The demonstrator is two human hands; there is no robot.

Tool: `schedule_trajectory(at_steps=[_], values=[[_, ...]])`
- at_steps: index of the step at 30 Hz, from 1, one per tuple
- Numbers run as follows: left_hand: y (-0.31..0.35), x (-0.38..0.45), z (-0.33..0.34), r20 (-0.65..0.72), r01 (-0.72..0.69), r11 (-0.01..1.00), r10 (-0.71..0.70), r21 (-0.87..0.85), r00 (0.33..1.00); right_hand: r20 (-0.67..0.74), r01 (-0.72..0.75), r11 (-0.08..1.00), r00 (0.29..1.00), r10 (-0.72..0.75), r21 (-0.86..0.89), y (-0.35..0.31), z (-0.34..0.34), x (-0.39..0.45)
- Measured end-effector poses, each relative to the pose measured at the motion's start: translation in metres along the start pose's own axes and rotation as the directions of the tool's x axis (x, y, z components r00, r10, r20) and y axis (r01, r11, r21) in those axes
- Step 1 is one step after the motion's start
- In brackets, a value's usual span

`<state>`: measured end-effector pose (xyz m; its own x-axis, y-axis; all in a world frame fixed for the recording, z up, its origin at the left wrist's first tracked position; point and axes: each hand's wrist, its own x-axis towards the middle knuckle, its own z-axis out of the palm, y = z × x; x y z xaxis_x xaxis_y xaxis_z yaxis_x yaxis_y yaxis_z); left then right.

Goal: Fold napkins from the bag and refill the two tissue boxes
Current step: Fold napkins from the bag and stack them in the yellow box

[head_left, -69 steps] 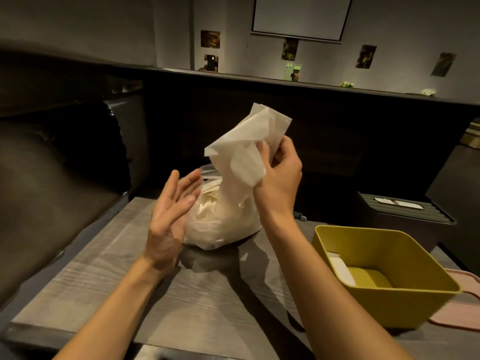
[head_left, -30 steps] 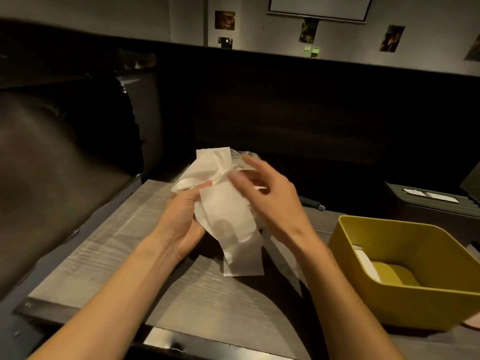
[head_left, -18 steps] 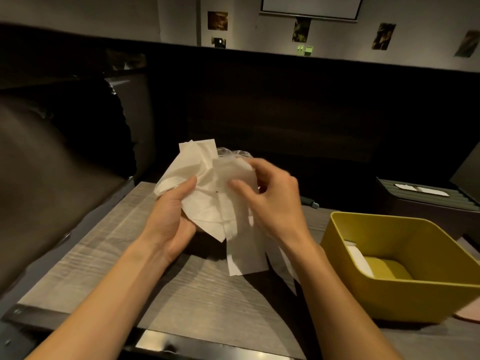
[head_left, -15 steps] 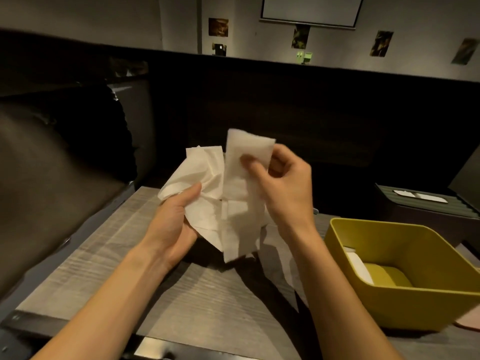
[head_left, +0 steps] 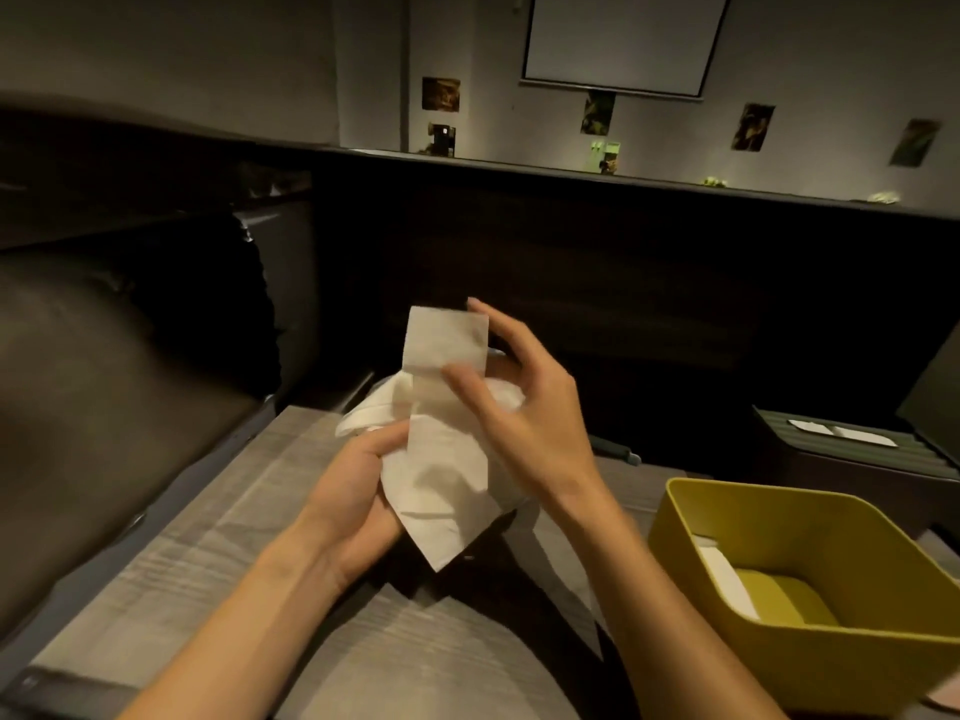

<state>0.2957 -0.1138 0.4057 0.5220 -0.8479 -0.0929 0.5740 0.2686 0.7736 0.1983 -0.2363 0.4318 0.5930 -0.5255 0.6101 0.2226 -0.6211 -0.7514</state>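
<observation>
Over the middle of the table (head_left: 218, 543) I've got both hands up on the napkins (head_left: 441, 475): my left hand (head_left: 358, 491) is curled around the crumpled white bunch from below, and my right hand (head_left: 519, 413) has its thumb pressed on 1 folded strip that sticks up above the rest, fingers spread behind it. Near the table's right edge sits the yellow tissue box (head_left: 810, 574), open, with a white piece inside. A dark tissue box (head_left: 852, 449) sits behind it.
</observation>
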Motion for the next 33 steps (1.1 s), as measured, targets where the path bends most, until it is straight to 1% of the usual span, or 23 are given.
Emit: schedule_trajectory(at_steps=[1, 3, 5, 6, 8, 9, 12, 14, 15, 17, 19, 20, 22, 23, 24, 25, 26, 30, 31, 33], values=[[0.001, 0.0, 0.0, -0.014, -0.003, 1.0, 0.003, -0.002, 1.0, 0.016, 0.012, 1.0, 1.0, -0.012, -0.014, -0.002, -0.001, -0.009], [0.001, -0.001, -0.001, -0.021, 0.001, 1.0, -0.001, -0.012, 1.0, -0.032, 0.0, 1.0, 0.999, 0.0, -0.004, 0.001, -0.004, -0.02], [-0.001, -0.003, 0.0, -0.04, 0.003, 1.0, -0.004, -0.021, 0.999, -0.086, -0.082, 0.996, 0.993, 0.08, -0.025, 0.007, -0.006, -0.022], [-0.001, -0.004, 0.001, -0.043, 0.003, 1.0, -0.004, -0.013, 0.999, -0.076, -0.131, 0.988, 0.989, 0.125, -0.084, 0.01, -0.006, -0.022], [0.0, -0.005, 0.003, -0.027, 0.004, 1.0, -0.004, 0.004, 1.0, -0.01, -0.186, 0.952, 0.982, 0.189, -0.245, 0.016, -0.003, -0.023], [0.0, -0.005, 0.002, -0.028, 0.005, 1.0, -0.005, 0.01, 1.0, 0.011, -0.188, 0.94, 0.98, 0.199, -0.284, 0.017, -0.002, -0.024], [0.001, -0.002, 0.0, -0.045, 0.011, 1.0, -0.011, -0.008, 0.999, -0.005, -0.169, 0.945, 0.985, 0.174, -0.282, 0.021, -0.003, -0.023], [0.002, -0.002, 0.001, -0.022, 0.001, 0.999, -0.002, -0.049, 1.0, -0.015, -0.166, 0.942, 0.986, 0.168, -0.291, 0.023, -0.004, -0.022], [0.002, -0.002, 0.001, -0.001, -0.008, 0.999, 0.007, -0.044, 1.0, -0.011, -0.159, 0.941, 0.986, 0.164, -0.298, 0.023, -0.003, -0.022], [0.002, -0.002, 0.0, -0.011, -0.031, 0.999, 0.031, 0.029, 0.999, -0.008, -0.117, 0.946, 0.993, 0.12, -0.302, 0.02, -0.002, -0.022], [-0.002, -0.001, -0.003, 0.002, -0.033, 0.995, 0.033, 0.097, 0.999, -0.014, -0.007, 0.949, 1.0, 0.002, -0.315, 0.012, -0.001, -0.022], [-0.005, 0.001, -0.005, -0.002, -0.038, 0.992, 0.039, 0.123, 0.999, 0.009, 0.068, 0.938, 0.998, -0.069, -0.34, 0.007, 0.0, -0.02], [-0.01, 0.004, -0.006, -0.048, -0.063, 0.983, 0.072, 0.17, 0.996, 0.147, 0.232, 0.884, 0.971, -0.187, -0.406, -0.002, 0.004, -0.017], [-0.012, 0.004, -0.007, -0.057, -0.075, 0.979, 0.087, 0.192, 0.995, 0.229, 0.295, 0.857, 0.95, -0.215, -0.423, -0.004, 0.008, -0.016], [-0.013, 0.004, -0.006, -0.067, -0.084, 0.97, 0.101, 0.229, 0.993, 0.287, 0.328, 0.84, 0.933, -0.216, -0.432, -0.004, 0.011, -0.015], [-0.014, 0.003, -0.005, -0.066, -0.09, 0.959, 0.111, 0.268, 0.992, 0.314, 0.336, 0.832, 0.926, -0.207, -0.441, -0.003, 0.013, -0.014], [-0.015, 0.003, -0.004, -0.069, -0.097, 0.948, 0.123, 0.303, 0.99, 0.314, 0.334, 0.826, 0.928, -0.202, -0.454, 0.0, 0.014, -0.013], [-0.016, 0.005, -0.003, -0.02, -0.133, 0.912, 0.153, 0.388, 0.988, 0.222, 0.315, 0.777, 0.948, -0.228, -0.546, 0.014, 0.011, -0.016], [-0.016, 0.005, -0.002, -0.005, -0.139, 0.909, 0.153, 0.393, 0.988, 0.19, 0.312, 0.777, 0.95, -0.248, -0.547, 0.016, 0.01, -0.016], [-0.016, 0.006, -0.002, 0.0, -0.158, 0.905, 0.172, 0.396, 0.985, 0.077, 0.293, 0.814, 0.952, -0.295, -0.501, 0.017, 0.009, -0.016]])
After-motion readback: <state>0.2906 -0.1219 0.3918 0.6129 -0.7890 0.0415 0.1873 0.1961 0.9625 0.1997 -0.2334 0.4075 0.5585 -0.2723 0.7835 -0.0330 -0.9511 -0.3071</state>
